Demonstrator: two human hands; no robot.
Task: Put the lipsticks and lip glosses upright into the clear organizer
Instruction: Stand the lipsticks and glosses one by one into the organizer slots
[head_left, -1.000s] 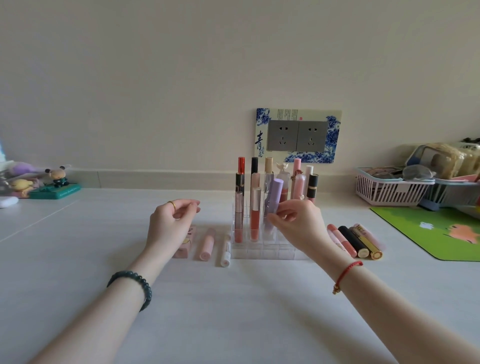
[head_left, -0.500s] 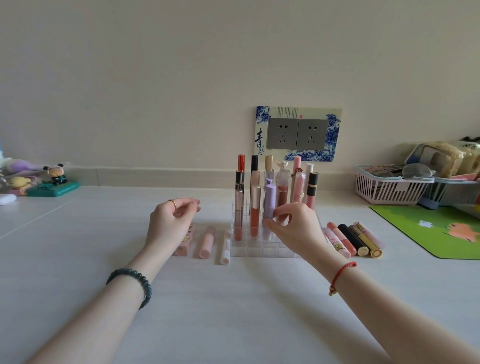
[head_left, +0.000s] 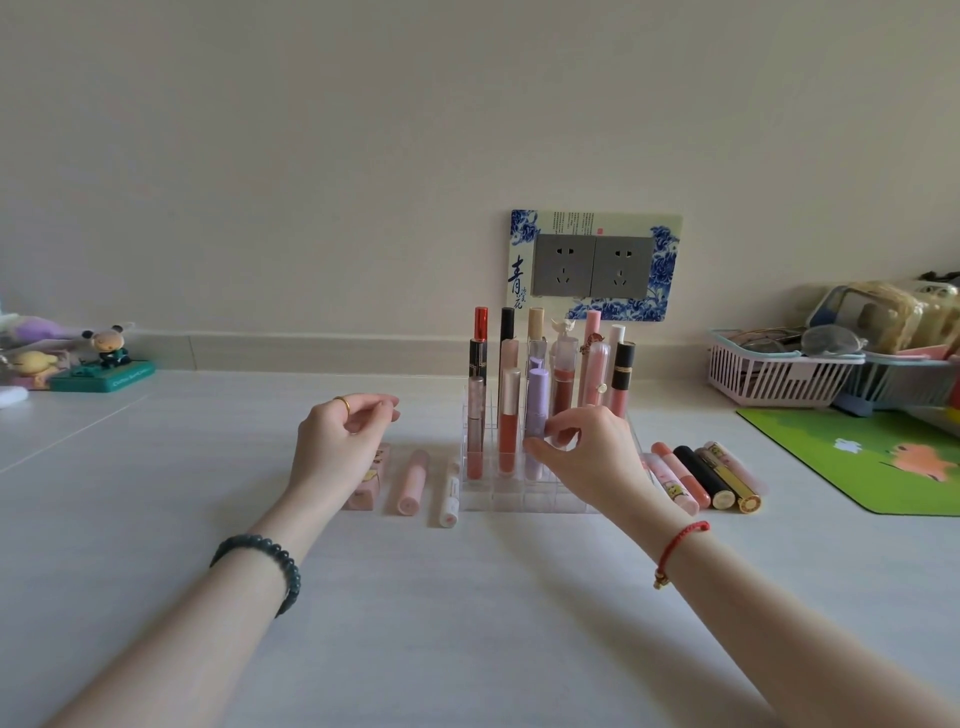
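Near the middle of the surface (head_left: 467, 623), toward its back edge: clear organizer (head_left: 519, 501), gridded, with about a dozen lipsticks and lip glosses upright in its compartments, tallest at the back. In the nearest filled row, from the left: pale shimmery gloss (head_left: 475, 426), coral gloss (head_left: 509, 421), lilac tube (head_left: 536, 400).

Lilac tube upright, base down in its compartment, pinched low on its body between the thumb and curled fingers (head_left: 558, 422) of the right hand (head_left: 592, 457). Red cord bracelet (head_left: 680, 540) on that wrist.

Left hand (head_left: 335, 447) raised just left of the organizer, holding nothing, fingers loosely curled with tips close to the thumb. Gold ring (head_left: 341, 401) on one finger, dark bead bracelet (head_left: 260, 566) at the wrist.

Lying flat left of the organizer: pink boxed lipstick (head_left: 366, 491) partly behind the left hand, pink tube (head_left: 410, 480), white tube (head_left: 451, 493) touching or just beside the organizer's left wall, cannot tell which. Lying flat right of it, side by side: row of tubes (head_left: 701, 475) in pink, black and gold.

Toward the right edge: green mat (head_left: 857, 457) and pink basket (head_left: 769, 374). At the back left corner: small figurines (head_left: 104, 348). On the wall behind: double socket (head_left: 592, 265) in a blue-and-white frame.
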